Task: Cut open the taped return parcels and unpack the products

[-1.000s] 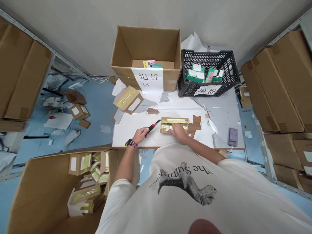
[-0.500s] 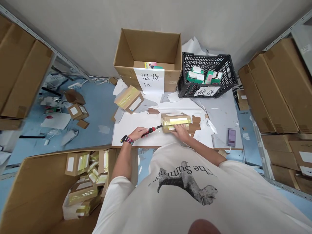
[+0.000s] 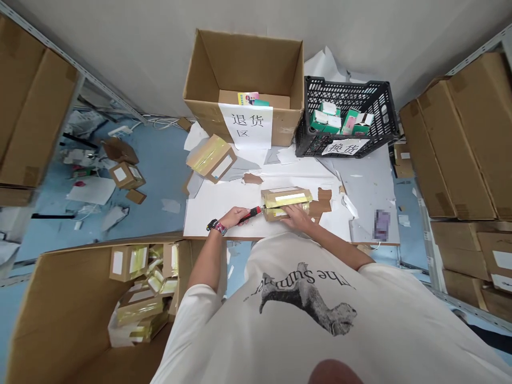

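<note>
My left hand (image 3: 235,217) is closed around a red-and-black utility knife (image 3: 252,213). The knife's front end meets the left end of a small cardboard box (image 3: 286,196) wrapped in yellow tape. How deep the blade sits in the box is hidden. A dark line runs along the box between its upper and lower parts. Below that line, my right hand (image 3: 296,217) grips the near side of the box, fingers bent over it. A white label strip shows on the box. Torn brown cardboard (image 3: 322,202) lies just right of it on the white tabletop (image 3: 216,213).
Behind stand a large open carton (image 3: 286,125) with a paper sign and a black crate (image 3: 310,144) holding green boxes. Another taped box (image 3: 212,160) leans at the table's left. A big carton (image 3: 60,298) of taped parcels stands lower left. Shelved cartons (image 3: 476,144) flank the right.
My left hand has moved right with the knife, and the blade, bare before, is now mostly out of sight at the box. My right hand stays on the box.
</note>
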The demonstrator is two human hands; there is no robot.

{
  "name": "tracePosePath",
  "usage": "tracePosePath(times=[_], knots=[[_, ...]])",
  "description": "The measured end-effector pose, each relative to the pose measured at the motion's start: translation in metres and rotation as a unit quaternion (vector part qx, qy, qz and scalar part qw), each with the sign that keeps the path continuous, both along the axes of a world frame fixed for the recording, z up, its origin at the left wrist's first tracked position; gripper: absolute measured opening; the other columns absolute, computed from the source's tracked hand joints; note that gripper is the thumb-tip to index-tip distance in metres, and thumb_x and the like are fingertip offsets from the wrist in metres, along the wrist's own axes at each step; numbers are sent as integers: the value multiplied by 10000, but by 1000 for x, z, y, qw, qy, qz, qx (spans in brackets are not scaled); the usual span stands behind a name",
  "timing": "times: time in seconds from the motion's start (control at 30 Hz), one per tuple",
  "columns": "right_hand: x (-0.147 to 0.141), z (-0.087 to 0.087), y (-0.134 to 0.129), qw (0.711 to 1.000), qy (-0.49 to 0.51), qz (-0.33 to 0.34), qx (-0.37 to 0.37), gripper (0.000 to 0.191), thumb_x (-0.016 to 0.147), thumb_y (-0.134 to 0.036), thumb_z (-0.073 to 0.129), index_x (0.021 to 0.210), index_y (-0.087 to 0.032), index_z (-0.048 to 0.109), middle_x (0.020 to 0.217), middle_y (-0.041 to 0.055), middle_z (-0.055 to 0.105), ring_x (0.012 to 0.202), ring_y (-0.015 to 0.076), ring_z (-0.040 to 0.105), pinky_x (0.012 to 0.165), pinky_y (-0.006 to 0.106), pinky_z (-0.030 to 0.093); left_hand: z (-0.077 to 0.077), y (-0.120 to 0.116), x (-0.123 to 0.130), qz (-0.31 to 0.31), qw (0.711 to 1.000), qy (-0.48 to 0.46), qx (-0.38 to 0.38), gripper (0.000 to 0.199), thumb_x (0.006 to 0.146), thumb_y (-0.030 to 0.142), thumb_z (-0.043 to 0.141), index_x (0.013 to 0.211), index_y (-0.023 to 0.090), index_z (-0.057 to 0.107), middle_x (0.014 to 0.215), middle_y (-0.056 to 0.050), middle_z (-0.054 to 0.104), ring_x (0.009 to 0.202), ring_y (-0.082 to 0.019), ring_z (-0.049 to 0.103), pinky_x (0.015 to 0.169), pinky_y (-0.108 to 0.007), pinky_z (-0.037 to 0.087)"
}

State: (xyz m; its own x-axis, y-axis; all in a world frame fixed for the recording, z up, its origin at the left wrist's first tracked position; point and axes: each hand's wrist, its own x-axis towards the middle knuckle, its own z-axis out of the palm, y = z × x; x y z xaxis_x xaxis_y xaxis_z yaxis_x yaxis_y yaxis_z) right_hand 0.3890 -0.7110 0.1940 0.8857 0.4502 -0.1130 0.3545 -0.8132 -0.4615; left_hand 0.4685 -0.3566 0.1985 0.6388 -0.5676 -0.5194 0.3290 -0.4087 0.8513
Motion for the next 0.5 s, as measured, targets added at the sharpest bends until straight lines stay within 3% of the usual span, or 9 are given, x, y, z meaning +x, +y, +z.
tracePosePath(times=[0.2, 0.33, 0.4, 0.5], knots=[[5, 1, -5, 999, 2, 27, 39, 451, 1084, -410, 754, 1467, -179, 695, 1317, 176, 772, 1208, 372, 669, 1046, 451, 420, 7, 2, 0, -27, 999, 3, 28, 601, 1006, 715, 586, 673, 218, 641, 583, -13, 600, 506, -130, 447, 555, -298, 370], [9, 3, -5, 997, 45, 17, 52, 414, 1024, -345, 814, 1410, -228, 721, 1308, 156, 805, 1254, 388, 691, 1083, 473, 446, 16, 8, -3, -71, 995, 59, 23, 573, 1011, 705, 566, 909, 186, 787, 619, -10, 627, 509, -134, 413, 545, -308, 340], [13, 6, -5, 996, 63, 4, 67, 488, 983, -321, 848, 1440, -240, 698, 1351, 147, 799, 1285, 392, 688, 1104, 483, 454, 18, 11, -5, -76, 994, 75, 29, 613, 1002, 720, 562, 1049, 169, 827, 636, -7, 638, 512, -138, 410, 545, -312, 337], [20, 13, -5, 993, 84, -1, 84, 623, 912, -285, 909, 1480, -226, 662, 1375, 142, 788, 1288, 392, 689, 1117, 479, 460, 17, 12, -7, -80, 993, 87, 29, 631, 986, 734, 588, 1062, 156, 831, 619, 2, 614, 510, -132, 393, 546, -313, 320]])
